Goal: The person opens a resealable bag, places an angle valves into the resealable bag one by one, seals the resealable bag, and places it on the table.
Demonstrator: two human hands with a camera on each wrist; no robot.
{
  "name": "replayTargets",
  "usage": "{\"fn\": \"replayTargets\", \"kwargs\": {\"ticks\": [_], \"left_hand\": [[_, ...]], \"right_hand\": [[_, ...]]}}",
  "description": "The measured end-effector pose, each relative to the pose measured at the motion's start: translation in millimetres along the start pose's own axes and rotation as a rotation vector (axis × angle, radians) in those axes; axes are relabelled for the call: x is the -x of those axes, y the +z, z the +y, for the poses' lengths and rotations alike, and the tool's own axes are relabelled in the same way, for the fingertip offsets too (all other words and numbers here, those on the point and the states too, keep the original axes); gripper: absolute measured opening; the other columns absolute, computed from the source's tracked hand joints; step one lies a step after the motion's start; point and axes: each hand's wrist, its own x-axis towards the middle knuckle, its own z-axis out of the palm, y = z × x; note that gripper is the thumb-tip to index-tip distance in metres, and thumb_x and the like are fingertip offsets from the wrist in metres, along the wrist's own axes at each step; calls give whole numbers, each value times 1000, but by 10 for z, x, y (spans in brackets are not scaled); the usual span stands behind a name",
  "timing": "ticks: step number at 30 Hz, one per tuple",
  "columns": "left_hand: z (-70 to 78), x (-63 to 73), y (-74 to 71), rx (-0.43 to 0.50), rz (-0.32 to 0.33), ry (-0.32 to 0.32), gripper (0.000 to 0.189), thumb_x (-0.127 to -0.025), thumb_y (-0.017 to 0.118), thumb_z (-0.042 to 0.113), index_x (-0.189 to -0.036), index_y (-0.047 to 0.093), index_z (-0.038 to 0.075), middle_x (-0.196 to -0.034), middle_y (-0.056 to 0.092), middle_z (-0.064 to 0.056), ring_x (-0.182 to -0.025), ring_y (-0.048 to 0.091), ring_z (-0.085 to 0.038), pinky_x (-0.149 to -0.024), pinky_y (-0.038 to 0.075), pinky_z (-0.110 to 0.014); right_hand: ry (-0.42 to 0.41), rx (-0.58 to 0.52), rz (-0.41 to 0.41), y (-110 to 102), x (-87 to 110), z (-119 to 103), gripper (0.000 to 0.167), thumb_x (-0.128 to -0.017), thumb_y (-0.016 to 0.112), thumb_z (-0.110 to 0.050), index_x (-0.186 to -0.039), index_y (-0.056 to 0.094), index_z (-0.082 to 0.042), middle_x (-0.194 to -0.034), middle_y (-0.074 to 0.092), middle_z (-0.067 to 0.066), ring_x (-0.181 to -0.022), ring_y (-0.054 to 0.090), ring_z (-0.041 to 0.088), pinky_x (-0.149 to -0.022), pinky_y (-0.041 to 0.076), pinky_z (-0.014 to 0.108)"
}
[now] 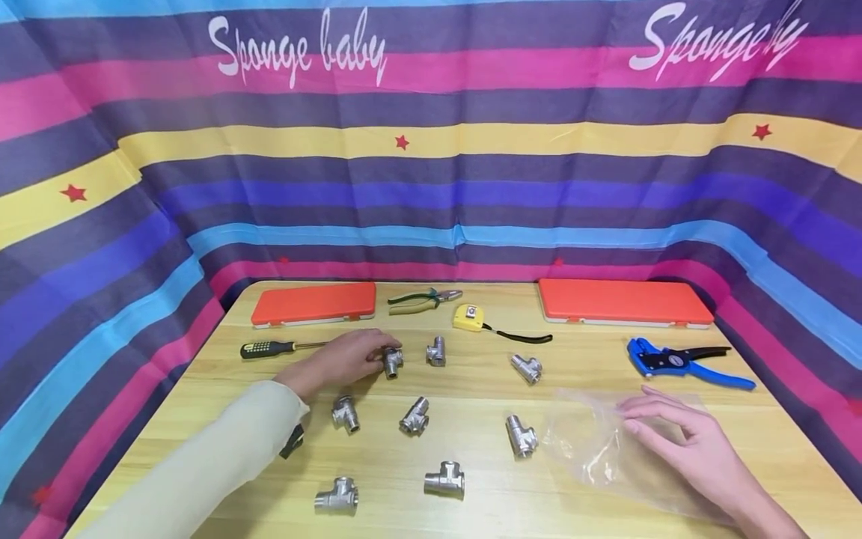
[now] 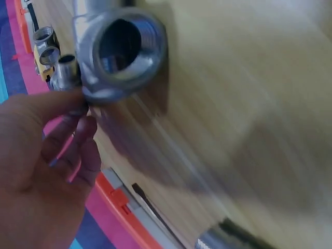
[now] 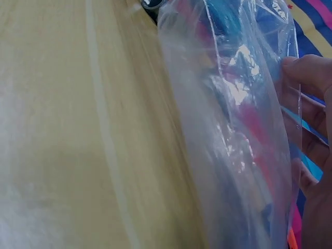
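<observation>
My left hand (image 1: 346, 358) pinches a metal tee fitting (image 1: 393, 362) low over the table, left of another tee fitting (image 1: 436, 352). The left wrist view shows the fingertips at the held fitting, partly behind a nearer tee fitting (image 2: 124, 57) that looms large. A clear plastic bag (image 1: 586, 442) lies on the right of the table, and my right hand (image 1: 694, 442) holds its edge. In the right wrist view the thumb is on the bag's near side (image 3: 233, 124), with the other fingers behind it. More tee fittings (image 1: 446, 479) lie spread between the hands.
Along the back lie two red cases (image 1: 316, 303), pliers (image 1: 426, 301) and a yellow tape measure (image 1: 469, 317). A screwdriver (image 1: 269, 349) is partly behind the left hand. Blue wire strippers (image 1: 687, 363) sit beyond the right hand. A striped curtain (image 1: 431, 195) encloses the table.
</observation>
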Motion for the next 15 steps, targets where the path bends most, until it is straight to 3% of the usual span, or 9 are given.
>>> {"fn": "replayTargets", "kwargs": {"ticks": [4, 10, 13, 15], "left_hand": [[-42, 51, -19, -34, -7, 45, 31, -102, 78, 16, -133, 74, 14, -122, 77, 1, -113, 72, -17, -102, 60, -44], [-27, 67, 22, -23, -4, 66, 19, -103, 78, 25, -120, 76, 20, -108, 77, 10, -95, 67, -3, -89, 60, -33], [98, 56, 44, 5, 7, 87, 20, -103, 78, 27, -120, 76, 18, -105, 78, 10, -92, 68, -2, -86, 60, -29], [266, 25, 68, 48, 10, 90, 22, -102, 77, 29, -121, 76, 18, -104, 78, 10, -90, 68, -1, -83, 60, -26]], "right_hand": [[-10, -4, -13, -31, -6, -8, 28, -91, 81, 7, -109, 83, -15, -115, 81, -7, -135, 54, -14, -113, 32, 2], [-21, -5, -16, -47, -7, 2, 30, -91, 80, 9, -108, 83, -16, -114, 81, -6, -132, 58, -10, -113, 33, 3], [-24, -8, -17, -29, -17, 7, 29, -91, 80, 9, -108, 83, -15, -113, 81, -6, -131, 60, -8, -113, 33, 3], [-14, -12, -21, -17, -19, 6, 28, -92, 80, 7, -108, 83, -15, -115, 81, -6, -130, 60, -8, -111, 34, 3]]}}
